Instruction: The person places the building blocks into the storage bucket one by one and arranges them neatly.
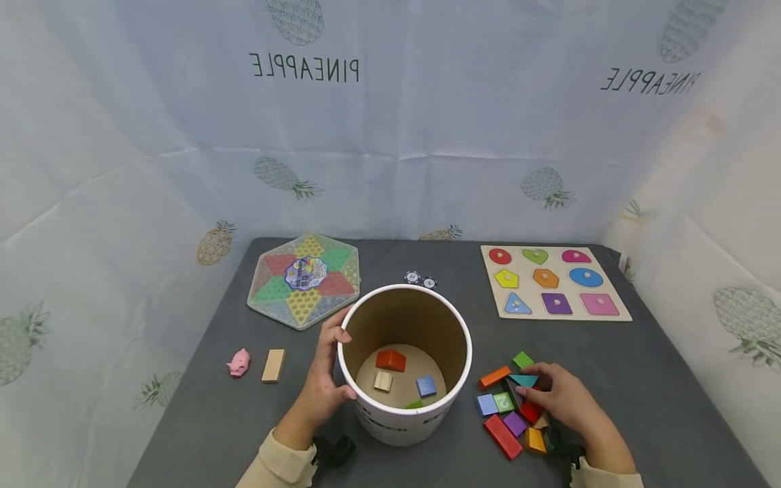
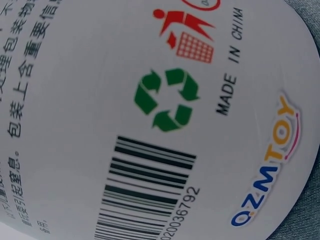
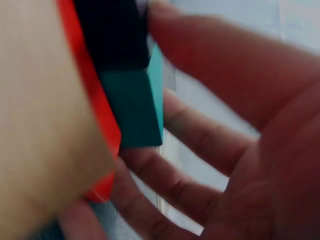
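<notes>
My left hand (image 1: 322, 388) grips the side of a white round bucket (image 1: 396, 434), fingertips and thumb hooked over its rim. Inside lie a red block (image 1: 391, 360), a plain wooden block (image 1: 383, 381), a blue block (image 1: 426, 386) and a partly hidden green one. In the left wrist view the printed bucket wall (image 2: 240, 135) fills the picture. My right hand (image 1: 566, 398) pinches a teal triangular block (image 1: 523, 380) between thumb and fingers, over a heap of coloured blocks. The right wrist view shows this teal block (image 3: 132, 107) beside dark, red and plain wood surfaces.
Behind the bucket are a hexagonal checkers board (image 1: 305, 278) and two poker chips (image 1: 412, 278). A shape puzzle board (image 1: 556, 283) lies at the back right. A pink pig (image 1: 238, 363) and a wooden plank (image 1: 273, 365) lie left. A red bar (image 1: 503, 437) borders the heap.
</notes>
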The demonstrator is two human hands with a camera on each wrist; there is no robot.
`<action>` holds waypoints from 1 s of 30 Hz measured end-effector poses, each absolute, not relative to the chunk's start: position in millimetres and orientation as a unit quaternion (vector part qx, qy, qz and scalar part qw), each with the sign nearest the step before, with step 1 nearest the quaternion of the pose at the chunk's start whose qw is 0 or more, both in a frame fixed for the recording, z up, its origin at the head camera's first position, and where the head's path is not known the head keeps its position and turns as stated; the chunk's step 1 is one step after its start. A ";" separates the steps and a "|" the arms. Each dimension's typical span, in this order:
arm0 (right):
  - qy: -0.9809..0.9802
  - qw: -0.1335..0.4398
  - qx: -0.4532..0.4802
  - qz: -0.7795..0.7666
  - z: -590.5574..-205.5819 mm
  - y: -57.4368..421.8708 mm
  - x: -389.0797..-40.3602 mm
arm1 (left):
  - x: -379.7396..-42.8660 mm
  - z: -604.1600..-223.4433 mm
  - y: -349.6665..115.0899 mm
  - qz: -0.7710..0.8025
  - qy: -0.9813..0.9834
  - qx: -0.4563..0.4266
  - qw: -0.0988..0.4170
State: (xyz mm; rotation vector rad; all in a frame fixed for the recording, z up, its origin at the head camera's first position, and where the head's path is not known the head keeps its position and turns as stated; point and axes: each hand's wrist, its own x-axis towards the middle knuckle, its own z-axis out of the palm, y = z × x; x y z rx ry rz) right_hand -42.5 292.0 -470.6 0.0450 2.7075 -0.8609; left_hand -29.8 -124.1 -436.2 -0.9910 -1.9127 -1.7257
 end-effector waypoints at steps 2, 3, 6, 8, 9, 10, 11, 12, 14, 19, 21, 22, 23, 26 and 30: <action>0.940 0.156 0.017 -0.302 -471.1 292.8 -40.5 | -29.4 -436.4 -123.5 -0.614 -0.682 -0.352 0.187; 0.939 0.156 0.016 -0.306 -471.5 293.4 -40.0 | -29.3 -436.2 -123.2 -0.614 -0.682 -0.351 0.185; 0.939 0.146 0.013 -0.312 -472.9 294.6 -40.1 | -29.3 -435.9 -123.2 -0.616 -0.683 -0.348 0.183; 0.939 0.137 0.015 -0.316 -473.2 294.7 -40.4 | -29.0 -435.9 -123.5 -0.617 -0.683 -0.345 0.182; 0.939 0.134 0.017 -0.317 -473.0 294.4 -40.4 | -28.7 -436.0 -123.8 -0.617 -0.684 -0.344 0.181; 0.939 0.130 0.019 -0.319 -472.8 294.1 -40.1 | -28.6 -435.9 -123.9 -0.617 -0.685 -0.343 0.179; 0.938 0.127 0.022 -0.322 -472.8 293.8 -40.0 | -28.4 -436.0 -123.9 -0.616 -0.686 -0.343 0.179; 0.937 0.125 0.025 -0.325 -472.8 293.4 -39.8 | -28.4 -436.0 -124.0 -0.615 -0.687 -0.343 0.179; 0.936 0.124 0.029 -0.328 -472.9 293.0 -39.9 | -28.2 -436.0 -124.1 -0.615 -0.688 -0.342 0.178; 0.940 0.096 0.049 -0.323 -466.9 292.7 -35.9 | -28.0 -436.0 -125.1 -0.611 -0.690 -0.343 0.181; 0.940 0.064 0.055 -0.330 -459.8 291.2 -30.2 | -28.2 -435.9 -125.3 -0.610 -0.689 -0.345 0.182; 0.939 0.043 0.052 -0.336 -455.4 290.3 -26.9 | -28.2 -436.0 -124.9 -0.611 -0.690 -0.344 0.181; 0.938 0.017 0.048 -0.342 -450.5 288.6 -23.8 | -28.2 -436.0 -124.5 -0.611 -0.689 -0.345 0.180; 0.925 -0.068 0.027 -0.372 -432.5 279.3 -17.1 | -28.7 -436.3 -123.6 -0.614 -0.686 -0.346 0.183; 0.888 -0.163 -0.022 -0.430 -402.8 260.8 -12.3 | -29.5 -437.5 -122.9 -0.610 -0.683 -0.352 0.192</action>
